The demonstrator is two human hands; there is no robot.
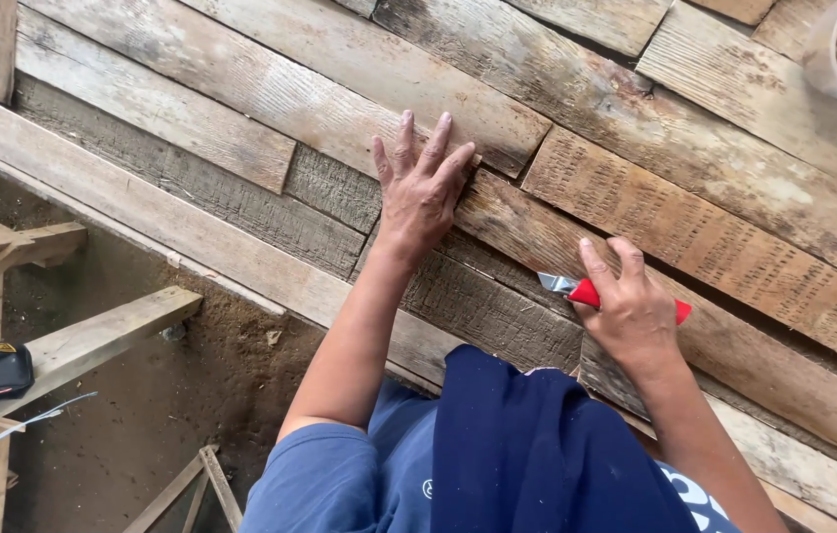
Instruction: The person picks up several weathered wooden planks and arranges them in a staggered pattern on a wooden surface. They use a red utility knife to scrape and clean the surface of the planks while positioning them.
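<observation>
right hand is closed around a red-handled knife, blade tip on a weathered plank running upper-left to lower-right. left hand, flat and open, presses that plank just up-left of the blade.

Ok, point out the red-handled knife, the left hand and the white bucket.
red-handled utility knife [584,292]: head view, on the red handle beside the blade.
left hand [420,192]: head view, back of the hand, flat on a wooden board.
white plastic bucket [823,59]: head view, outer wall.
</observation>
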